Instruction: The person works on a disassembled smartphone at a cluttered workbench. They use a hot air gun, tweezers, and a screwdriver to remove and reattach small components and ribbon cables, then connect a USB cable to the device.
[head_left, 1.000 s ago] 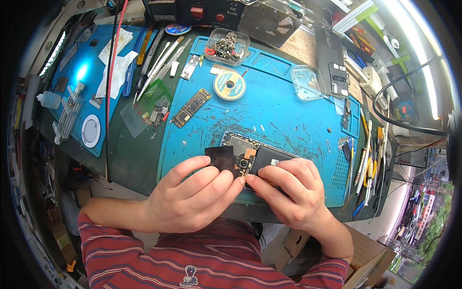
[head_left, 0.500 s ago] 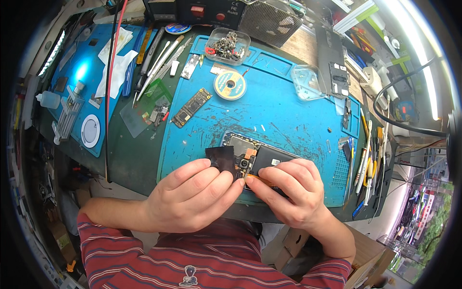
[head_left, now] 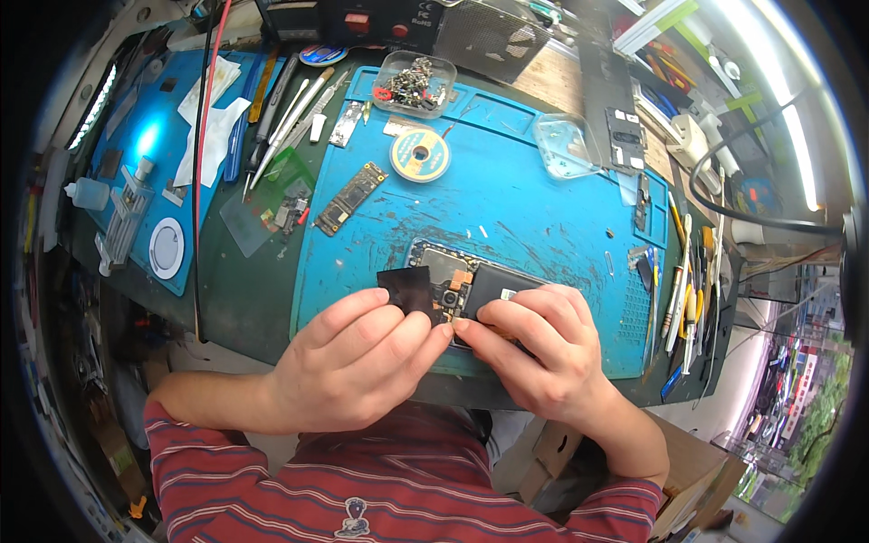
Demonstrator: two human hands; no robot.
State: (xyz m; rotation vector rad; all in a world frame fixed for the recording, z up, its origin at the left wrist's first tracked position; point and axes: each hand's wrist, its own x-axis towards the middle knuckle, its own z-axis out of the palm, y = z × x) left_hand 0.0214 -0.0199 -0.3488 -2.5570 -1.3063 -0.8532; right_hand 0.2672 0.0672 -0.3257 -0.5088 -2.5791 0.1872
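Note:
An opened phone (head_left: 444, 262) lies on the blue mat, its black battery (head_left: 491, 285), round camera (head_left: 450, 298) and copper-coloured pieces bare. My left hand (head_left: 353, 366) is closed, pinching a thin, dark, square sheet (head_left: 405, 286) upright over the phone's left end. Its lower fingertips come close to the phone's near edge. Across the battery end rests my right hand (head_left: 548, 357), fingers bent and closed, one tip touching a small gold part by the camera. A bit of orange strip shows beneath these fingers; what they grip is hidden.
A loose circuit board (head_left: 352, 199), a solder spool (head_left: 421, 156) and a clear box of small parts (head_left: 415, 86) lie beyond the phone. Tweezers and thin tools (head_left: 692, 299) line the right side. Another clear dish (head_left: 566, 145) stands far right. A red-and-black cable (head_left: 206, 136) hangs at left.
The whole view has shifted slightly, so the bench appears a little further left. Both hands keep nearly the same pose at the phone, the left still holding the dark sheet.

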